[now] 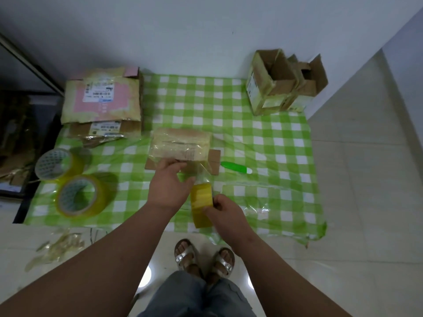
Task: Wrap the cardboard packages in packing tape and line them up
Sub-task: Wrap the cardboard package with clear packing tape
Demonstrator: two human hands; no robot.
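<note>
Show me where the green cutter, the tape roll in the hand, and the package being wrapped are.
green cutter (pixel 235 167), head view, middle of its handle.
tape roll (pixel 201 197), head view, its yellow outer side.
package (pixel 180 143), head view, its taped top face.

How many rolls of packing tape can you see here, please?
3: two rolls lie on the cloth at left; a third is held in the right hand.

The scene was dim and evenly lit with a cool cast, soft shadows beside the tape rolls, small bright glare spots on the glossy floor, slight overall softness, and wide-angle bending at the edges.
</note>
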